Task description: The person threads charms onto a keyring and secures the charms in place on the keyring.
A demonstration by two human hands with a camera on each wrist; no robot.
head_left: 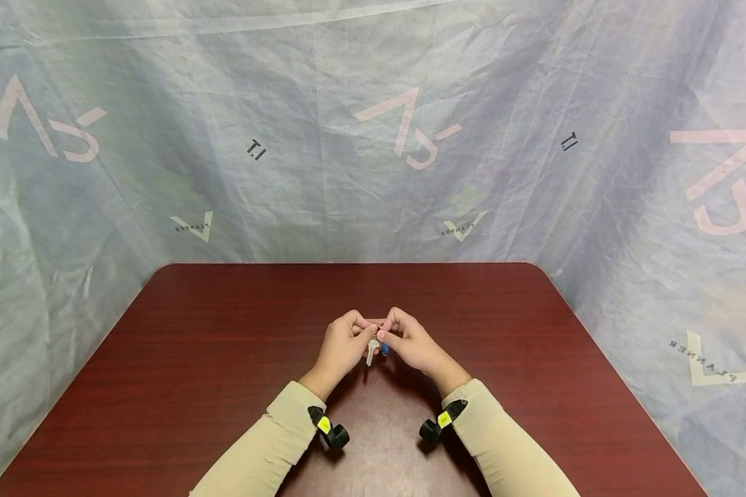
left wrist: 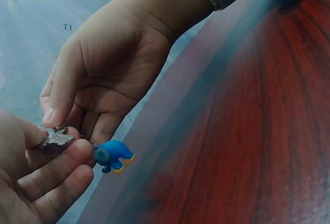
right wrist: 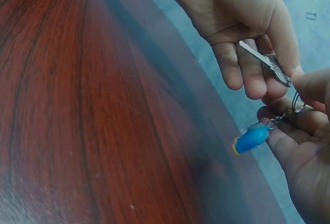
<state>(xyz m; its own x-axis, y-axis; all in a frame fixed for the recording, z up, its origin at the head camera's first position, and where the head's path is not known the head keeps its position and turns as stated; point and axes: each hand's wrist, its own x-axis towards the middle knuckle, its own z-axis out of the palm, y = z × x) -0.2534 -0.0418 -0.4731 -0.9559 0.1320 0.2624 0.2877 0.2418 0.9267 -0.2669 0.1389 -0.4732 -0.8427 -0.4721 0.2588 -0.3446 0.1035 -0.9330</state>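
Both hands meet above the middle of the table, fingertips close together. The left hand pinches a silver key, which hangs down below its thumb; in the right wrist view the key lies across its fingers. The right hand grips a metal ring between thumb and fingers. A short chain runs from the ring to a small blue animal figure with yellow feet, dangling below the right fingers. In the left wrist view the blue figure shows a trunk-like curl.
A dark red wooden table with rounded far corners lies under the hands. Pale printed fabric hangs behind it and at both sides. Each beige sleeve carries a black strap with a small camera, left and right.
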